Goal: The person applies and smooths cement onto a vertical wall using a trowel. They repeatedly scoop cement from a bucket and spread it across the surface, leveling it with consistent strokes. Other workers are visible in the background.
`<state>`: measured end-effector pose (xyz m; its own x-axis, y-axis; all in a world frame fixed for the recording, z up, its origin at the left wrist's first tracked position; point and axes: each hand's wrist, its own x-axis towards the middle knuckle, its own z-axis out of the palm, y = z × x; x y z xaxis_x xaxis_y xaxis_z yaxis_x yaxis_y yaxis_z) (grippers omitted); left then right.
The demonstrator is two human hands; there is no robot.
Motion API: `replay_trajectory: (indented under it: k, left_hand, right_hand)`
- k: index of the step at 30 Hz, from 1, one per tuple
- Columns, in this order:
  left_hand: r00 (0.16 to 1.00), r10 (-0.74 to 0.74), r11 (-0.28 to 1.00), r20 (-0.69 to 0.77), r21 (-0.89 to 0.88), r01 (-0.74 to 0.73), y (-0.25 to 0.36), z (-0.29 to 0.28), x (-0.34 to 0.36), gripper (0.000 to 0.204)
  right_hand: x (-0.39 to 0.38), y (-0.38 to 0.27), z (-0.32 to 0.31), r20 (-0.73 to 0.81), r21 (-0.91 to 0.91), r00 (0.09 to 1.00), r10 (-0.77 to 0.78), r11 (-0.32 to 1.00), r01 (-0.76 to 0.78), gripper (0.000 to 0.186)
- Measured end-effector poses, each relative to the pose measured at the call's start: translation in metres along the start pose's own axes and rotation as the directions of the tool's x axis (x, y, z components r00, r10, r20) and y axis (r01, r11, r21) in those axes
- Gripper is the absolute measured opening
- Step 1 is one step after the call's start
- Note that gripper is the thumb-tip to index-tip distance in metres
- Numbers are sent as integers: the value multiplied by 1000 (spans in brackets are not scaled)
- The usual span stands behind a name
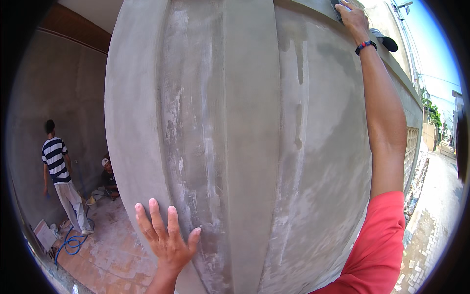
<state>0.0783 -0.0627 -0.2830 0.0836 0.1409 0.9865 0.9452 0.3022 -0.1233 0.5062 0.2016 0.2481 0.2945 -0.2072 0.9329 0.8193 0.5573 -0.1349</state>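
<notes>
My left hand [169,240] rests with its fingers spread against the grey plastered wall [252,147], low on its left side. Stretched up to the top right, my right hand [355,20] is closed around a small dark block-like tool [337,7]. That tool meets the ledge along the wall's top; its exact kind is hard to make out, and the fingers cover part of it. Beaded bracelets [365,46] circle my right wrist. Below the ledge, a recessed panel [328,117] has damp dark patches and whitish streaks.
Just past my right wrist, a black cap-like object [385,40] sits at the wall top. At left, a person in a striped shirt [56,157] stands in a room, another person [108,176] crouches, and a blue hose [72,244] lies coiled. A paved lane [435,220] runs along the right.
</notes>
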Motion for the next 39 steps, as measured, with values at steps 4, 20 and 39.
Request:
replay_trajectory:
  k: [4,20,39]
  left_hand:
    - [1000,-17,1000,10,18,17,1,-2,-2,67]
    - [1000,-7,1000,23,21,6,1,-1,-1,67]
    - [998,-25,999,59,37,23,-1,-5,-6,67]
  right_hand:
    - [-52,0,-14,-29,106,999,-32,994,35,55]
    - [43,32,14,66,-167,974,-215,960,223,55]
    - [-54,-34,-20,75,282,991,-108,956,83,57]
